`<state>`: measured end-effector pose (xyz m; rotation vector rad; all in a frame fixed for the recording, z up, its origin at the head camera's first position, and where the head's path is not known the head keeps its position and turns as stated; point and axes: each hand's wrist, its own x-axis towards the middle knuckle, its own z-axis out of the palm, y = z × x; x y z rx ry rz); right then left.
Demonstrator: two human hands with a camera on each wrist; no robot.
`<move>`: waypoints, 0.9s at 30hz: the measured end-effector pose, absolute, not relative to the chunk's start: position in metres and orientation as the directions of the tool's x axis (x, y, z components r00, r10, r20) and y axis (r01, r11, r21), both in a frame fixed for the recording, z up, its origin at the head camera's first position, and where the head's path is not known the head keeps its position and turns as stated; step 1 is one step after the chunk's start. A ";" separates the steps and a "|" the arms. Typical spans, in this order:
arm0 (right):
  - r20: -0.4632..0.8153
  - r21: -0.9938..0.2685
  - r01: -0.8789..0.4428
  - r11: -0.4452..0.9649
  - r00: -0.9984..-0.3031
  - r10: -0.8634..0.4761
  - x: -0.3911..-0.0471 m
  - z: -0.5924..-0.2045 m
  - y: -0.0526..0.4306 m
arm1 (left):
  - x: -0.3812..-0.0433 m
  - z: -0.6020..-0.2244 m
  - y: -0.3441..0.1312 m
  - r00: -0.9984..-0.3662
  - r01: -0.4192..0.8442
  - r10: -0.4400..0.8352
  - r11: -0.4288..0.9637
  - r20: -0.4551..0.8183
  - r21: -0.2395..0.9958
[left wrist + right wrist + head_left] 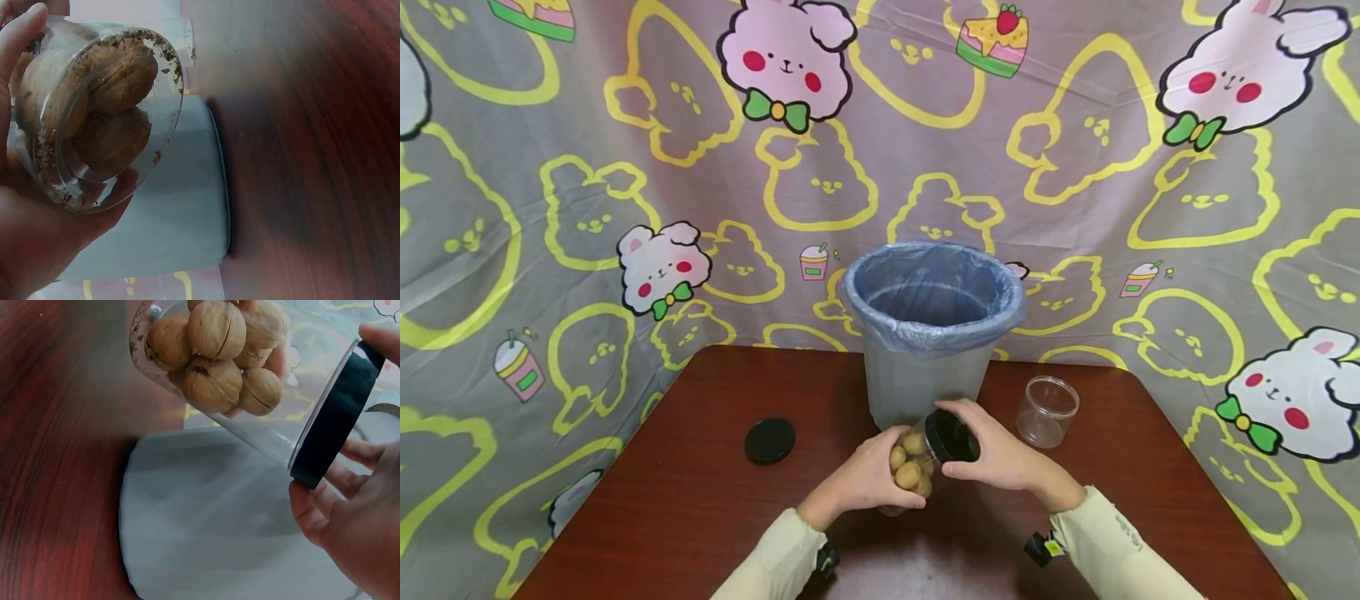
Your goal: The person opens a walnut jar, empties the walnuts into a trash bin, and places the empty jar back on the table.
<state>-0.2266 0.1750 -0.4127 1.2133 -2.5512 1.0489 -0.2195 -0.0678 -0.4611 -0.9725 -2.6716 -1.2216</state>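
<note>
Clear cylindrical jar, plastic by the look of it [292, 425], held at the near side of the bin, tilted, apparently off the worktop. Long axis slants: base to the near left, mouth to the far right. Round brown walnuts [215, 331] bunched at the base end; bare gap between them and the mouth. Crumbs cling around the base, seen from the left wrist.

Flat black screw-type lid [951, 435] sits at the mouth; whether seated tight, cannot tell. Key relation, in my judgement: lid and body share the slanted axis, one hand at each end, so any turn or pull would work along that line.

Left hand [871, 473]: grip curled around the walnut-filled body, from the left. Right hand [1003, 450]: grip pinching the lid's edge between thumb and fingers, from the right; the nearer hand to the mouth.

Farther out: tall grey bin [925, 387] with a bluish translucent plastic liner [936, 336] folded over its rim, just beyond the hands. Second round black lid [769, 441] flat to the left. Lidless clear jar [1047, 427] upright to the right. All on the reddish-brown wooden worktop [700, 500].
</note>
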 end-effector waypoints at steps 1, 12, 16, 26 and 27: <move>0.390 -0.531 -0.731 0.429 -0.660 -0.642 -0.227 -0.413 0.175 | -0.220 -0.461 -0.068 -0.799 0.564 0.526 0.490 0.291 0.665; 0.410 -0.514 -0.776 0.366 -0.597 -0.690 -0.230 -0.414 0.180 | -0.221 -0.462 -0.067 -0.799 0.555 0.537 0.481 0.272 0.679; 0.355 -0.548 -0.706 0.448 -0.681 -0.640 -0.226 -0.413 0.179 | -0.220 -0.463 -0.065 -0.808 0.550 0.523 0.505 0.271 0.665; 0.335 -0.565 -0.628 0.536 -0.767 -0.547 -0.224 -0.415 0.176 | -0.220 -0.466 -0.061 -0.813 0.564 0.496 0.538 0.306 0.626; 0.337 -0.567 -0.627 0.534 -0.768 -0.544 -0.224 -0.416 0.176 | -0.220 -0.466 -0.061 -0.813 0.564 0.495 0.538 0.307 0.626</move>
